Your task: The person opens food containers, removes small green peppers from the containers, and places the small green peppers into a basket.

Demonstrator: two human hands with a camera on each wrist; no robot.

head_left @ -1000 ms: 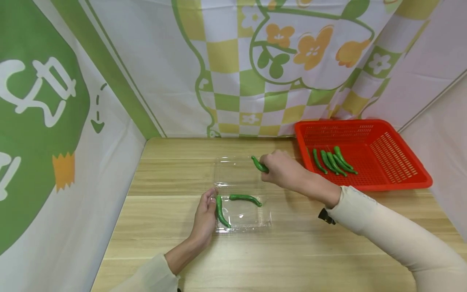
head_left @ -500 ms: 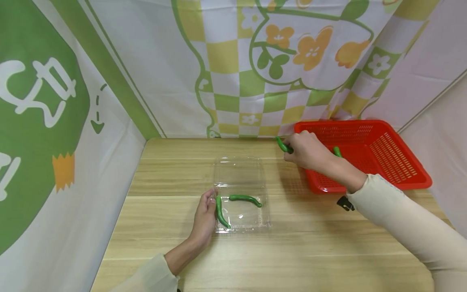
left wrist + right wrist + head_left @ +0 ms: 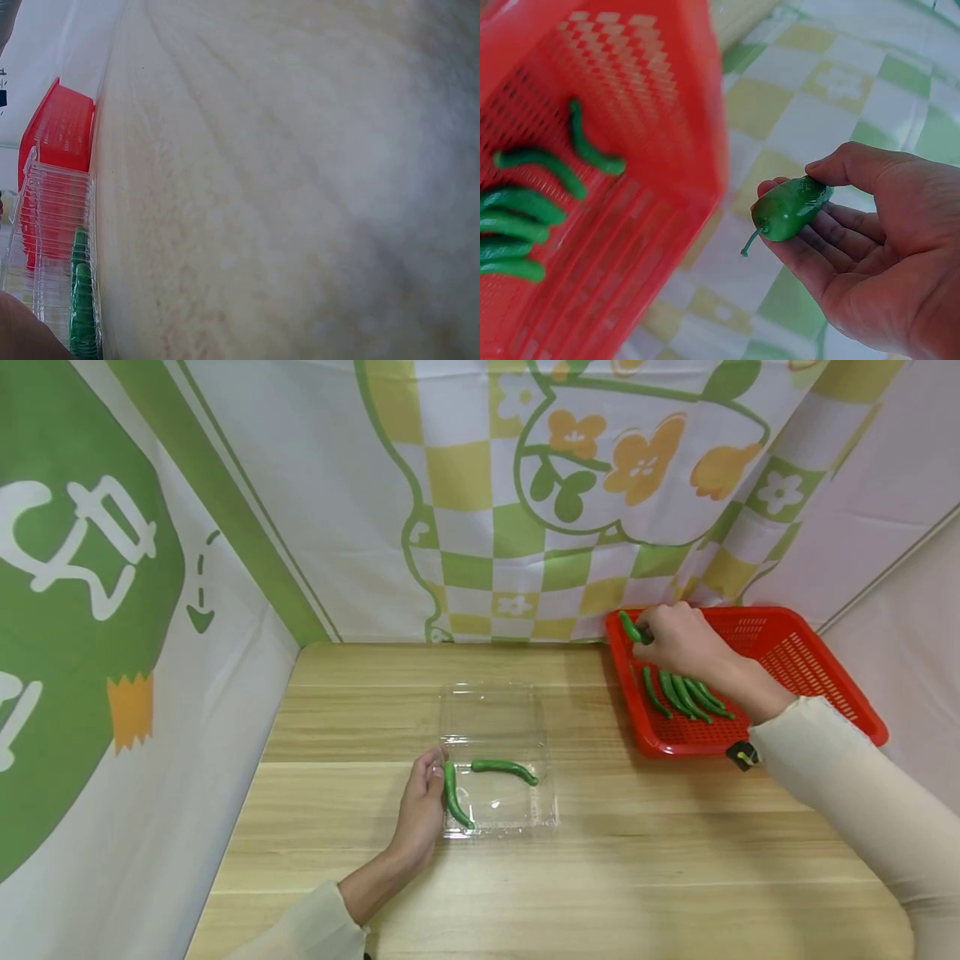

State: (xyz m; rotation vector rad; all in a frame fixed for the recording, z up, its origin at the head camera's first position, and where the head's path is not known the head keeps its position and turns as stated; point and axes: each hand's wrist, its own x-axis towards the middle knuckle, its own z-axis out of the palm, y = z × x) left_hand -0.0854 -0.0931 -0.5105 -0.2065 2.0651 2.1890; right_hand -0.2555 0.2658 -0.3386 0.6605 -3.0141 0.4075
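My right hand (image 3: 686,639) pinches a green chili pepper (image 3: 628,627) over the left side of the red basket (image 3: 825,672). In the right wrist view the held pepper (image 3: 791,210) lies between thumb and fingers, its stem hanging free. Several more green peppers (image 3: 678,693) lie in the basket. My left hand (image 3: 420,810) holds the left edge of a clear plastic container (image 3: 498,818), whose lid (image 3: 491,710) is folded back flat. Inside it, one pepper (image 3: 453,797) lies along the left wall and another (image 3: 506,768) along the back.
The wooden table (image 3: 337,835) reaches back to a patterned cloth (image 3: 517,560) behind it, and a white and green cloth wall (image 3: 232,693) stands at the left. In the left wrist view, the red basket (image 3: 67,127) stands beyond the clear container.
Still pinching its pepper, my right hand has moved right and back, from over the container's lid to over the basket. The left hand and the container have stayed put.
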